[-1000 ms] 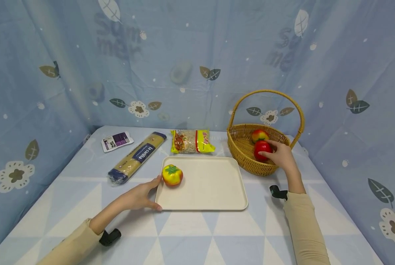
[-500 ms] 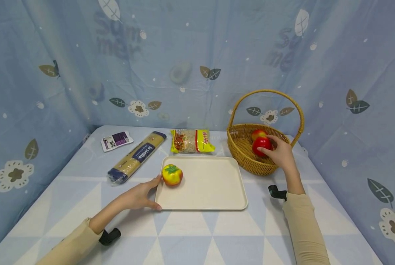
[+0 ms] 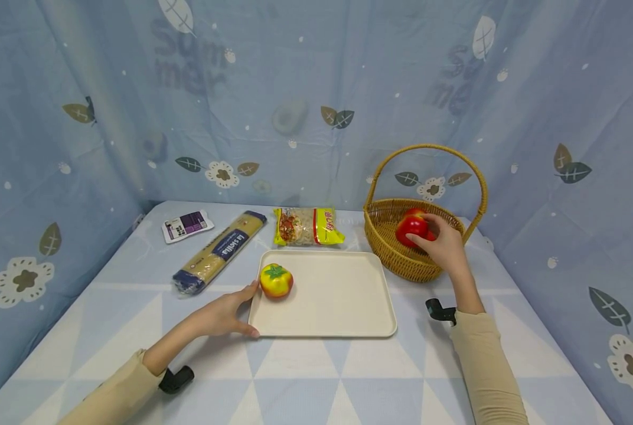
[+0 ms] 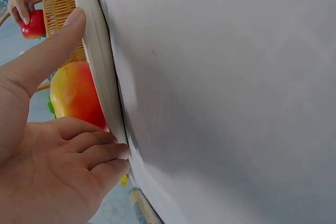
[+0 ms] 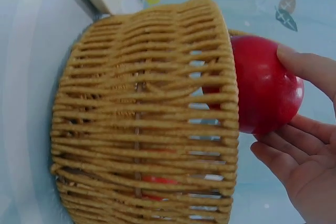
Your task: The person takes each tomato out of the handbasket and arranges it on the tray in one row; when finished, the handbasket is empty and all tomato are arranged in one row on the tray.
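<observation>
In the head view, my right hand holds a glossy red apple at the mouth of the wicker basket. The right wrist view has the thumb on one side of the apple and the fingers under the other, above the basket rim. Another red fruit inside the basket is mostly hidden. My left hand touches the left edge of a cream tray, thumb and fingers spread along the rim. On the tray near those fingers sits a yellow-and-red fruit with a green leafy top.
Behind the tray lies a yellow-ended food packet. Left of it are a long pack of spaghetti and a small white-and-purple pouch. The basket's tall handle arches over its opening. A patterned curtain surrounds the table.
My right hand has lifted the apple a little and brought it left toward the basket's middle, covering more of the fruit behind. The left hand and tray stay put.
</observation>
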### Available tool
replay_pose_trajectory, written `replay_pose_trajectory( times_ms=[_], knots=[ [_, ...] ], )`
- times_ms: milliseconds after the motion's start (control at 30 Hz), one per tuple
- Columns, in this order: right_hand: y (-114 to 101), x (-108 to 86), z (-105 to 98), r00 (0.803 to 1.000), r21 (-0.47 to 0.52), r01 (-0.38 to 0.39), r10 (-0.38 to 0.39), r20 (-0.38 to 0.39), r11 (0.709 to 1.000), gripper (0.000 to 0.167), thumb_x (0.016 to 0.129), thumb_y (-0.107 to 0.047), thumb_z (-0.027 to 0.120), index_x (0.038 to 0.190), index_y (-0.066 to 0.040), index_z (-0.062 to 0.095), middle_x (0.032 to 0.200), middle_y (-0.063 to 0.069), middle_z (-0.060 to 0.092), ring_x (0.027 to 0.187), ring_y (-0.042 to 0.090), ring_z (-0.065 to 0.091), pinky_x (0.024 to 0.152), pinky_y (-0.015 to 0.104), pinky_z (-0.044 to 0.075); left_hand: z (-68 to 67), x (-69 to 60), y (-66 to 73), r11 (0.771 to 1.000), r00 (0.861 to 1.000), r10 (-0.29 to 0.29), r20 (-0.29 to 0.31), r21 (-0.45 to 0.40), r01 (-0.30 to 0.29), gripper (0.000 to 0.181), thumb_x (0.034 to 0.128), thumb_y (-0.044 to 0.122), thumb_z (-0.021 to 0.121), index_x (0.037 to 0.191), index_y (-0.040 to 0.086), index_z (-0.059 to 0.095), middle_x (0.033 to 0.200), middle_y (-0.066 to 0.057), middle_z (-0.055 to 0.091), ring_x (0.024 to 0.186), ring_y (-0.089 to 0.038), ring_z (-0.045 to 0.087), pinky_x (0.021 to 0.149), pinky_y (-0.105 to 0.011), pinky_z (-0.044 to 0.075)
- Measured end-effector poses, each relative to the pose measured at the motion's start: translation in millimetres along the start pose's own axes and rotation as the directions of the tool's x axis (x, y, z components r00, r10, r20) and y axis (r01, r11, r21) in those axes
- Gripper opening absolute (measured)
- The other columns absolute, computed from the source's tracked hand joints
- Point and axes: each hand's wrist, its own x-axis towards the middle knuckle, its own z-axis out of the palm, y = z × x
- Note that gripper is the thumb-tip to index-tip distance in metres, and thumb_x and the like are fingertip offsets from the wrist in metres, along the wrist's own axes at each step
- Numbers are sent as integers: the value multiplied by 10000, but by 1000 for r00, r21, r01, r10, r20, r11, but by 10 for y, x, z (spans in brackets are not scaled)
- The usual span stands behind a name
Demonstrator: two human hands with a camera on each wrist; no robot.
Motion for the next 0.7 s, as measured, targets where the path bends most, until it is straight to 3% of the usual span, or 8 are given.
replay_pose_trajectory(
  times_ms=[300, 467, 700],
  knots=[
    [-135, -31, 58, 998, 64, 57, -57, -3, 996, 644, 830, -313, 770, 1343, -41, 491, 1322, 217, 548, 1230, 377, 511, 997, 520, 449, 0, -7, -11, 1000, 1000, -1, 0, -5, 1, 1140, 686, 399, 852, 1488, -80, 199, 1521, -268, 222, 1390, -405, 266, 1126, -517, 260],
    [-204, -47, 114, 993, 115, 116, -119, 17, 987, 622, 818, -272, 786, 1322, -40, 504, 1299, 201, 569, 1216, 359, 531, 981, 498, 467, 5, -8, -24, 1000, 1000, 3, -2, 0, -3, 1143, 688, 412, 848, 1492, -73, 196, 1521, -268, 224, 1388, -406, 270, 1126, -518, 262],
    [-263, -57, 209, 987, 167, 135, -147, 58, 977, 601, 813, -235, 792, 1313, -42, 519, 1295, 176, 581, 1229, 323, 531, 988, 456, 467, 8, -14, -13, 1000, 1000, 25, -1, -1, -25, 1135, 687, 398, 850, 1483, -87, 203, 1513, -281, 223, 1386, -415, 266, 1131, -518, 248]
  ],
)
